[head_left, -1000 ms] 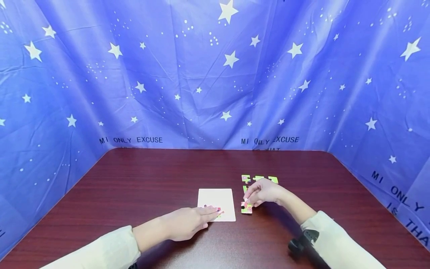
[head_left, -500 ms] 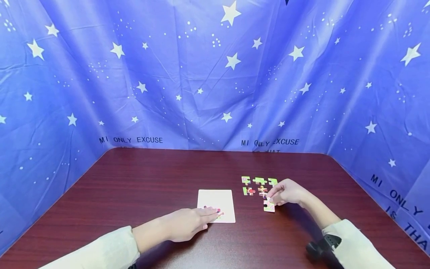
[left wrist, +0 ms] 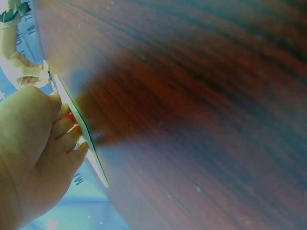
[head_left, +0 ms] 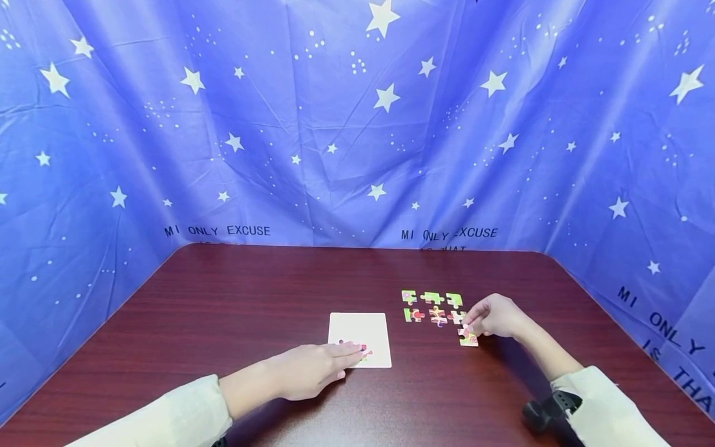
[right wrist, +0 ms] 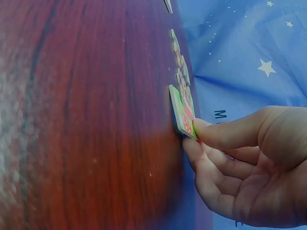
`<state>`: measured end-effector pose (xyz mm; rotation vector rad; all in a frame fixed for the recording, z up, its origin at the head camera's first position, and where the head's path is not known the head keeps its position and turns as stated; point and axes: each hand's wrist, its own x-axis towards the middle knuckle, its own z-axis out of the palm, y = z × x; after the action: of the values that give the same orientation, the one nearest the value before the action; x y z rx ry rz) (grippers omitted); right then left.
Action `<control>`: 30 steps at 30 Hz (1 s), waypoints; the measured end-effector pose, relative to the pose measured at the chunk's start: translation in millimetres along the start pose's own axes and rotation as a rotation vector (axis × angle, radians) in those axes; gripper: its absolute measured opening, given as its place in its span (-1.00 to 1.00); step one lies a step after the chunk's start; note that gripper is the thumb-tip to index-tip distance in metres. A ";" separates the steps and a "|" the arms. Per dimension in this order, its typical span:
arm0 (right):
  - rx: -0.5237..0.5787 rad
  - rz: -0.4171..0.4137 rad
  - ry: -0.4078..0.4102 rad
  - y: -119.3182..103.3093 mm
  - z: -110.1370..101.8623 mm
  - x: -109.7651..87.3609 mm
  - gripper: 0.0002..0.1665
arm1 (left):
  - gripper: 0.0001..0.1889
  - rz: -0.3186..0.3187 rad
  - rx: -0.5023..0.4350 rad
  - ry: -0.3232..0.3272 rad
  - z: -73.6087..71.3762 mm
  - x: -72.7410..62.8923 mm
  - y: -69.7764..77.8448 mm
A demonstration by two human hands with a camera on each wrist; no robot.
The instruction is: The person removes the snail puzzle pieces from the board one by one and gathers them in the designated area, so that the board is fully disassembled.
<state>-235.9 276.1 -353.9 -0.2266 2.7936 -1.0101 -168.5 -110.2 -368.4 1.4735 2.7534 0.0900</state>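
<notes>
In the head view my left hand lies flat with straight fingers on a square white board. Under its fingertips, parts of colourful puzzle pieces show; the rest is covered. The left wrist view shows those fingers stretched over the board. My right hand pinches a green and pink puzzle piece between thumb and fingers, at the near right corner of a group of loose pieces. Seen from the right wrist, the piece is tilted close to the tabletop, beside the others.
Loose pieces stand in two rows: a far row with a green piece in its middle, and a nearer row with a red and green piece at its left. The dark red wooden table ends at a blue star-patterned curtain.
My right hand has carried the pinched puzzle piece to the right, from beside the white board to the right end of the loose pieces. The left hand has stayed in place.
</notes>
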 end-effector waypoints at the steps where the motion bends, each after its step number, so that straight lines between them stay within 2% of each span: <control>1: -0.013 -0.004 0.004 -0.1 -0.3 -0.2 -0.85 | -0.50 -0.001 -0.003 -0.001 -0.1 0.2 0.0; 12: -0.158 -0.063 0.061 -2.3 -0.3 -3.6 -0.92 | -0.51 -0.020 -0.012 -0.018 -0.2 1.3 1.2; 20: -0.124 -0.061 0.064 -2.0 -4.0 -4.4 -0.91 | -0.50 -0.027 -0.005 -0.033 -1.0 -0.1 1.7; 26: -0.089 -0.053 0.051 -1.7 -5.2 -5.9 -0.90 | -0.49 -0.055 -0.056 -0.077 -7.0 2.6 3.5; 30: -0.071 -0.080 0.030 0.9 -0.3 -6.1 -0.87 | -0.49 -0.066 -0.078 -0.089 -7.0 3.4 3.4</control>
<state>-230.0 278.2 -353.6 -0.3372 2.8718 -0.9389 -167.9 -105.8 -361.1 1.3335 2.6923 0.1268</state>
